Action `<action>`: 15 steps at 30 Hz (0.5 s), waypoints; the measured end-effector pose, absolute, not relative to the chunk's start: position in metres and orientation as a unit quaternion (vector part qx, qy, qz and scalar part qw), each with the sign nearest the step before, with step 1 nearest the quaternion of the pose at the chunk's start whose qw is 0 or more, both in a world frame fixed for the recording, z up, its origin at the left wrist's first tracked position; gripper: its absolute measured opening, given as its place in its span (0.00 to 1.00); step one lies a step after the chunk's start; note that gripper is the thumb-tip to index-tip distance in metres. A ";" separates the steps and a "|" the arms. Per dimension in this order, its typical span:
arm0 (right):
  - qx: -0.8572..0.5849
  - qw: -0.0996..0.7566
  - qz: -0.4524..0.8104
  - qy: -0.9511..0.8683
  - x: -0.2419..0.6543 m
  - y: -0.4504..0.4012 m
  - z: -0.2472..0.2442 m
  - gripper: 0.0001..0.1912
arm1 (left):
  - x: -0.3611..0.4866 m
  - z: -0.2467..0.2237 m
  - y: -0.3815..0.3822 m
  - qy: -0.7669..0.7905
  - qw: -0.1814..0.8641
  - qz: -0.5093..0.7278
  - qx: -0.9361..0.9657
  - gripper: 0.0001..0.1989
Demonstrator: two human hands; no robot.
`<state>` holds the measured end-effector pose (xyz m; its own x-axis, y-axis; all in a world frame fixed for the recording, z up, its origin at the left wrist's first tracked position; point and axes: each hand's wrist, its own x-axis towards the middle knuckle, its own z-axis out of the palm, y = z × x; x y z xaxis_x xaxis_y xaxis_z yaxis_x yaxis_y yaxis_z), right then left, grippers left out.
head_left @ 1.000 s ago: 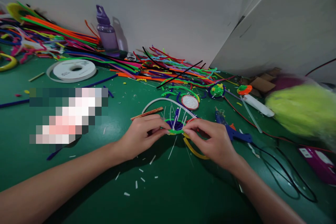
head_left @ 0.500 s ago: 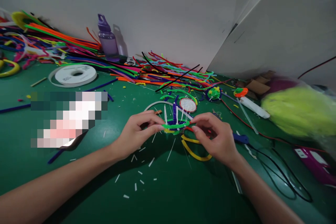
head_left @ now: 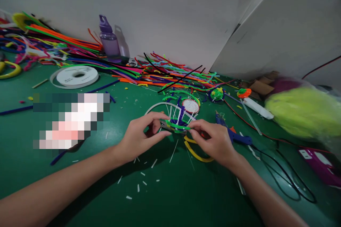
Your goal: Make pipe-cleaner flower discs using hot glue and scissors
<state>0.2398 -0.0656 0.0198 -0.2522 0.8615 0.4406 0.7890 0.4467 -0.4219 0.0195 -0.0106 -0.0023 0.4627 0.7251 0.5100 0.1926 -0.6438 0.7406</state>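
Note:
Both hands hold a small craft piece above the green table: a green and blue pipe-cleaner ring with white sticks and a blue stem poking up from it. My left hand pinches its left side with thumb and fingertips. My right hand pinches its right edge. A yellow pipe-cleaner loop lies on the table just under my right hand.
Heaps of coloured pipe cleaners run along the back wall, beside a purple bottle and a white tape roll. A blue glue gun with black cable lies right. A yellow-green fluffy bundle sits far right. White stick offcuts litter the front.
The craft piece was lifted slightly off the table and turned between my fingers; it now sits tilted, with my hands a little further back. The glue gun is uncovered again.

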 end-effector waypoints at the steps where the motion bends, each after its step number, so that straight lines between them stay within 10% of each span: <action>1: -0.518 0.308 0.047 -0.797 0.239 -0.066 0.019 0.05 | 0.019 -0.003 -0.011 0.280 0.291 0.426 0.809 0.13; 15: -0.473 0.259 -0.001 -0.842 0.236 -0.069 0.015 0.08 | 0.020 -0.004 -0.006 0.254 0.212 0.407 0.851 0.05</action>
<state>0.2362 -0.0689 0.0153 -0.4172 0.7963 0.4381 0.7977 0.5518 -0.2434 0.0199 -0.0064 -0.0043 0.5392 0.6046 0.5863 0.2597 -0.7816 0.5672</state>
